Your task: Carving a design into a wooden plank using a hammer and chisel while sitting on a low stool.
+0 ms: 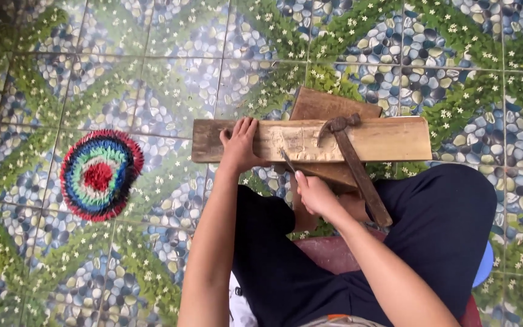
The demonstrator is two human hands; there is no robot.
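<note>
Wooden plank (310, 140), stiff and probably fairly heavy, rests across a board on the tiled floor (152, 72); left hand (239, 145) presses flat on it, right hand (313, 192) pinches a thin tool (287, 160). Hammer (352, 160) lies atop.

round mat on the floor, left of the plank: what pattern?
Round mat: concentric rings, red centre, then green, white, blue, with a red edge. Head view.

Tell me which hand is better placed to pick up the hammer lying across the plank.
Probably the right hand. It sits by the plank's near edge, close beside the hammer handle, pinching what looks like a nail. The left hand lies flat on the plank farther away, steadying it.
</note>
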